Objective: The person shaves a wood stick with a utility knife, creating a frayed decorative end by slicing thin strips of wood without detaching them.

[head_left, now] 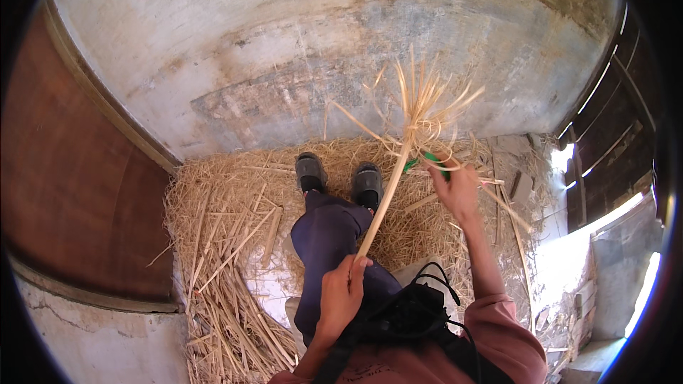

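My left hand (341, 296) is closed round the near end of a pale wooden stick (385, 208), bamboo-like, which slants up and away from me. At its far end a spray of thin curled shavings (425, 110) fans out, still joined to the stick. To the right of that end, my right hand (459, 190) is closed on a green-handled tool (436, 163). Green also shows right beside the stick, just below the curls. The tool's working edge cannot be made out, and fingers cover part of its handle.
Straw-like shavings (235, 174) cover the floor round my sandals (367, 183). Many split strips (231, 327) lie in a heap at the lower left. A stained wall (284, 64) rises ahead, a brown door panel (85, 171) stands left, and dark boards (619, 135) stand right.
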Demonstrator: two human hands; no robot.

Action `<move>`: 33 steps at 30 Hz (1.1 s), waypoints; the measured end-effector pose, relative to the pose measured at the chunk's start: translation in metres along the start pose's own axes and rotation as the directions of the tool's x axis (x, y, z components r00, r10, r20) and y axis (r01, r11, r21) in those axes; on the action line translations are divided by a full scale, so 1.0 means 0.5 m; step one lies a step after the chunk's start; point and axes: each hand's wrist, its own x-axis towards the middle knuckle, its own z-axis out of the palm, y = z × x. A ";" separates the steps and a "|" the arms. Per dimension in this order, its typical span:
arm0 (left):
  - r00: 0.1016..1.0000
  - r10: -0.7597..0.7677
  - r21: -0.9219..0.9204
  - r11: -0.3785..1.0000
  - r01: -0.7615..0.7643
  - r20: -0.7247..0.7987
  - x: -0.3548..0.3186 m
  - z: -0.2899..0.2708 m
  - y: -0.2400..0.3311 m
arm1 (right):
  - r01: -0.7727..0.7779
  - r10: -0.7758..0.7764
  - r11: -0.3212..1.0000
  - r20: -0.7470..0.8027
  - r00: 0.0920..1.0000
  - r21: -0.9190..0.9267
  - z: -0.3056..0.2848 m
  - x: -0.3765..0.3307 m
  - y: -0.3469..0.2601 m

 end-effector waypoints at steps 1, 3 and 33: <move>1.000 -0.012 -0.019 1.000 0.013 0.021 -0.005 -0.001 0.006 | -0.016 0.015 1.000 -0.014 1.000 -0.016 -0.013 0.007 0.027; 0.997 -0.046 -0.060 0.997 0.049 0.054 -0.017 -0.002 0.017 | -0.079 0.080 0.996 -0.027 0.996 0.036 -0.012 -0.001 0.045; 0.833 -0.132 -0.492 0.753 0.437 0.537 0.068 -0.018 -0.025 | -0.339 0.097 0.628 0.362 0.927 0.700 0.022 -0.067 -0.128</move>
